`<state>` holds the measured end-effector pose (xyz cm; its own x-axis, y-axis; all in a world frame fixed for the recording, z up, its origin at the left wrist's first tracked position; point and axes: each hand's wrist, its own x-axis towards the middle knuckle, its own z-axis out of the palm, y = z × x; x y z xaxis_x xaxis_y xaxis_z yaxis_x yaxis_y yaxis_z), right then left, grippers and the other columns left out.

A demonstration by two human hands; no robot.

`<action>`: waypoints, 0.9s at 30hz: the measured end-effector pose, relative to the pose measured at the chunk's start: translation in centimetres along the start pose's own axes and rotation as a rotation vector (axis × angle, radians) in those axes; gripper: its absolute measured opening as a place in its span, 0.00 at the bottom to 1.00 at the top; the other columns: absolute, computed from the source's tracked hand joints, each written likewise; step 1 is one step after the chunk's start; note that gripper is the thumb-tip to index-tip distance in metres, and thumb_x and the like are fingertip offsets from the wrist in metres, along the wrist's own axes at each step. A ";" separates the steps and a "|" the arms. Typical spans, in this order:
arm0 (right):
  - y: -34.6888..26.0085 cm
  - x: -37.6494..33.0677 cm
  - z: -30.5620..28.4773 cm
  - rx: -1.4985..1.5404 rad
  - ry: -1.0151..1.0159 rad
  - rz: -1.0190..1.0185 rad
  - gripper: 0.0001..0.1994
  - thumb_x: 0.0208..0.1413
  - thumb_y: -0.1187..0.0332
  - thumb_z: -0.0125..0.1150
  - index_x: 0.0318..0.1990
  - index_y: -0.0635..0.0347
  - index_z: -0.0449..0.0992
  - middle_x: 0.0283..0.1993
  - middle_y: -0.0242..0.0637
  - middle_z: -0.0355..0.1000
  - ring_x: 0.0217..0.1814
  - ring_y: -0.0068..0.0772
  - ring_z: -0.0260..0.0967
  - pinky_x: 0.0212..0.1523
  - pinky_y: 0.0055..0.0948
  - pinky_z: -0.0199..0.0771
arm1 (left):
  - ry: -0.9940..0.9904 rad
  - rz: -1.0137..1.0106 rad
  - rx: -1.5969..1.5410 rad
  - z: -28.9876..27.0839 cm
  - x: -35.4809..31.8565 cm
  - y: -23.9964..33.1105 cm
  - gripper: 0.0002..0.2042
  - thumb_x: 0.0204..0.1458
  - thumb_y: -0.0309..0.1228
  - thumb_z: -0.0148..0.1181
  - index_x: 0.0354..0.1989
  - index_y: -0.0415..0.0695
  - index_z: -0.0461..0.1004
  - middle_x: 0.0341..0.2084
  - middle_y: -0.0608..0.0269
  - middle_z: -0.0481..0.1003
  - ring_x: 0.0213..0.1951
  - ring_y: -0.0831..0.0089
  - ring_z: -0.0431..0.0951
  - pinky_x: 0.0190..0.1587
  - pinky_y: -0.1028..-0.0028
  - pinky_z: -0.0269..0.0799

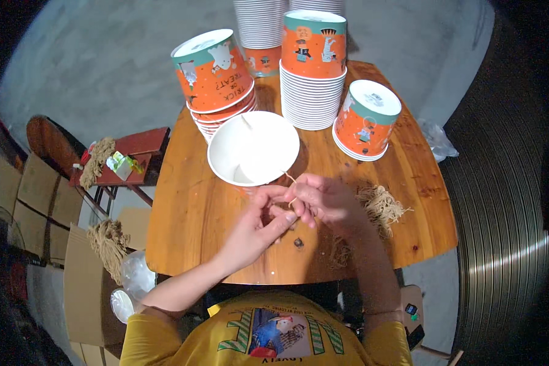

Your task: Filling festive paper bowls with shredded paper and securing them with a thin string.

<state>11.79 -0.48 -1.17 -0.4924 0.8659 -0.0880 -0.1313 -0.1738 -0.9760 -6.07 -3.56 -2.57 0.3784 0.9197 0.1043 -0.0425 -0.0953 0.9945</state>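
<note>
Nearest me, at the lower edge, is a yellow shirt [274,332], its forearms reaching up over the wooden surface [183,226]. At the centre of the frame, I have both hands almost touching. The right hand [320,198] pinches a thin string [291,177] between thumb and fingers; the left hand [265,222] curls just below and left of it, thumb tip by the string's lower part, though I can't tell whether it grips. The string's upper end meets the near right rim of an open white bucket [253,146], just beyond my hands. A bundle of string [381,207] lies right of the right hand. Farther up stand upside-down orange buckets: a leaning stack [212,76] upper left, a tall stack [313,73] upper centre, a short stack [366,122] upper right.
</note>
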 end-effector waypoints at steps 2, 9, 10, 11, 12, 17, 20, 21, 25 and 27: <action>0.0 0.1 -0.5 -0.002 0.015 0.066 0.11 0.60 0.64 0.49 0.35 0.62 0.72 0.23 0.29 0.67 0.20 0.15 0.63 0.18 0.15 0.63 | -0.030 -0.115 -0.138 0.0 0.0 0.0 0.10 0.59 0.31 0.53 0.45 0.42 0.65 0.29 0.71 0.69 0.28 0.86 0.67 0.29 0.84 0.63; 2.9 0.4 -2.7 0.116 0.172 -0.063 0.10 0.61 0.64 0.50 0.35 0.61 0.72 0.23 0.28 0.68 0.20 0.14 0.62 0.18 0.15 0.63 | -0.071 -0.228 -0.040 -1.9 -2.0 -2.5 0.08 0.60 0.33 0.52 0.40 0.41 0.69 0.23 0.70 0.70 0.27 0.84 0.69 0.29 0.82 0.66; 3.4 0.5 -3.0 0.049 0.180 -0.090 0.10 0.61 0.64 0.50 0.36 0.62 0.72 0.23 0.28 0.68 0.20 0.14 0.63 0.19 0.15 0.63 | -0.048 -0.249 0.023 -2.3 -2.3 -2.6 0.08 0.60 0.33 0.52 0.39 0.41 0.68 0.24 0.68 0.70 0.27 0.84 0.69 0.29 0.81 0.66; 3.9 0.7 -3.2 -0.017 0.189 -0.117 0.11 0.61 0.63 0.51 0.36 0.62 0.72 0.23 0.28 0.68 0.20 0.14 0.63 0.19 0.16 0.64 | -0.047 -0.253 0.024 -2.6 -2.5 -2.3 0.08 0.60 0.33 0.52 0.39 0.41 0.68 0.24 0.68 0.70 0.27 0.84 0.69 0.29 0.81 0.66; 4.9 0.8 -3.6 -0.016 0.194 -0.116 0.11 0.61 0.63 0.51 0.36 0.62 0.72 0.23 0.28 0.68 0.20 0.14 0.63 0.19 0.16 0.64 | -0.026 -0.163 0.271 -2.7 -2.5 -1.6 0.08 0.59 0.32 0.53 0.39 0.40 0.68 0.23 0.65 0.70 0.26 0.80 0.70 0.29 0.77 0.67; 4.5 0.6 1.3 -1.030 0.902 -0.652 0.09 0.60 0.68 0.49 0.41 0.65 0.72 0.35 0.31 0.72 0.23 0.18 0.66 0.24 0.19 0.67 | 0.040 0.405 1.081 -4.0 -2.2 -1.0 0.08 0.52 0.26 0.55 0.39 0.39 0.68 0.26 0.57 0.70 0.28 0.64 0.73 0.32 0.67 0.71; 3.8 -1.3 3.6 -0.631 0.457 -0.401 0.10 0.59 0.72 0.50 0.46 0.65 0.71 0.42 0.33 0.72 0.24 0.19 0.67 0.26 0.21 0.70 | -0.029 0.497 1.204 -3.6 -2.1 0.1 0.13 0.45 0.24 0.57 0.40 0.38 0.69 0.29 0.57 0.69 0.33 0.60 0.73 0.32 0.65 0.71; 3.9 -1.1 4.8 -0.357 0.340 -0.320 0.12 0.58 0.73 0.50 0.48 0.65 0.71 0.39 0.35 0.74 0.24 0.20 0.67 0.26 0.21 0.70 | -0.038 0.557 1.230 -3.5 -2.0 0.2 0.15 0.43 0.24 0.58 0.41 0.38 0.68 0.30 0.57 0.68 0.33 0.61 0.72 0.31 0.66 0.71; 3.7 -1.1 5.9 -0.278 0.355 -0.138 0.10 0.58 0.74 0.51 0.46 0.66 0.72 0.33 0.35 0.74 0.25 0.18 0.68 0.27 0.20 0.71 | -0.027 0.633 1.269 -3.5 -1.5 0.7 0.18 0.40 0.25 0.59 0.43 0.38 0.68 0.29 0.59 0.67 0.32 0.65 0.72 0.30 0.69 0.71; 4.6 -0.7 6.0 -0.273 0.454 -0.286 0.07 0.58 0.74 0.51 0.41 0.65 0.74 0.28 0.33 0.73 0.25 0.15 0.66 0.26 0.18 0.68 | -0.039 0.645 1.269 -3.5 -1.3 0.9 0.18 0.40 0.25 0.58 0.43 0.38 0.68 0.29 0.59 0.67 0.32 0.65 0.72 0.30 0.70 0.71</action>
<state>6.36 -4.75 -4.44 -0.0451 0.9847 0.1685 0.0510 0.1707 -0.9840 -9.84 -3.51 -1.86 0.6370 0.5762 0.5120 0.6220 -0.7766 0.1002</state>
